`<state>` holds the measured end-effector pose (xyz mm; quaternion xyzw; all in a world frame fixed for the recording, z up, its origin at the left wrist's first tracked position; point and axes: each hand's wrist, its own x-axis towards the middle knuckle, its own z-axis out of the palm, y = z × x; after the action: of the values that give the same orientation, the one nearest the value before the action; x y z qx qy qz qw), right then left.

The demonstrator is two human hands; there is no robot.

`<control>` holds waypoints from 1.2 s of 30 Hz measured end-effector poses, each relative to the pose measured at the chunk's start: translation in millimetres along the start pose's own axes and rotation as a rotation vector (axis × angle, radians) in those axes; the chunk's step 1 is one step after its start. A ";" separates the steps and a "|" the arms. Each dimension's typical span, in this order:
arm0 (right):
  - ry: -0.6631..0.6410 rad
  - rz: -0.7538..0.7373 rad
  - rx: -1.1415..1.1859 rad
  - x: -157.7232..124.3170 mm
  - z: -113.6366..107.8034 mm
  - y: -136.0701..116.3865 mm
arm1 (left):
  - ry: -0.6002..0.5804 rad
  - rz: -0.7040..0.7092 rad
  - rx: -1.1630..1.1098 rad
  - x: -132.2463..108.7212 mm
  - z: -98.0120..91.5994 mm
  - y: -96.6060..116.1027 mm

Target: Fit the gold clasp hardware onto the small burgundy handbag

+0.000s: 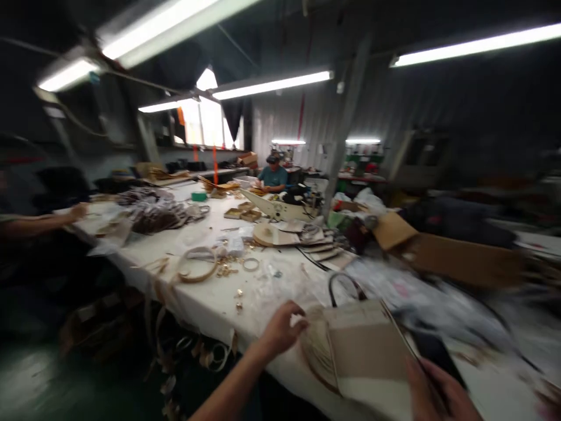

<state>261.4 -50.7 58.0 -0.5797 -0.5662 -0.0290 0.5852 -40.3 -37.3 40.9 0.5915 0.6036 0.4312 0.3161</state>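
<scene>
A beige-and-tan handbag (368, 339) tilts over the near edge of the table. A dark curved handle (335, 286) rises behind its top edge. At the bag's right edge, my right hand (442, 392) is closed, with thumb and fingers on either side of it; motion blurs this area. My left hand (283, 330) is raised left of the bag, thumb and forefinger curved but apart, nothing visible between them. Just right of those fingers lies a stack of rounded pale pieces (318, 345), partly covered by the bag.
Clear plastic wrap (280, 286), a tan strap coil (197, 266) and small gold fittings (225, 269) lie on the white table (175, 251). A cardboard box (464, 257) stands right. One co-worker (274, 175) sits at the far end; another person's arm (44, 222) reaches in left.
</scene>
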 end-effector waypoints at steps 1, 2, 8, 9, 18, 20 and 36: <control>0.092 -0.040 -0.049 4.5 -19.5 -4.7 | 0.004 0.096 -0.016 -0.4 -3.8 3.5; 0.178 -0.184 -0.024 8.3 -34.5 -13.4 | 0.001 0.168 -0.031 -0.2 -6.8 5.7; -0.247 -0.685 0.032 -12.6 -1.8 -54.7 | -0.121 -0.076 -0.306 1.2 0.3 -3.8; -0.293 -0.680 -0.006 -26.2 16.0 -50.6 | -0.134 -0.155 -0.381 0.6 4.7 -9.5; -0.621 -0.588 0.005 -130.0 89.3 -1.6 | -0.165 -0.366 -0.335 -3.7 27.8 -42.7; -0.685 -0.580 0.074 -127.0 89.9 2.5 | -0.112 -0.401 -0.344 -4.2 31.0 -40.3; -0.181 0.135 0.049 14.1 -45.9 111.1 | -0.187 -0.431 -0.434 -3.4 16.3 -61.8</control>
<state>372.0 -38.3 10.5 -0.6023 -0.5768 0.0768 0.5465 -52.8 -33.8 -21.8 0.4059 0.5773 0.4167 0.5731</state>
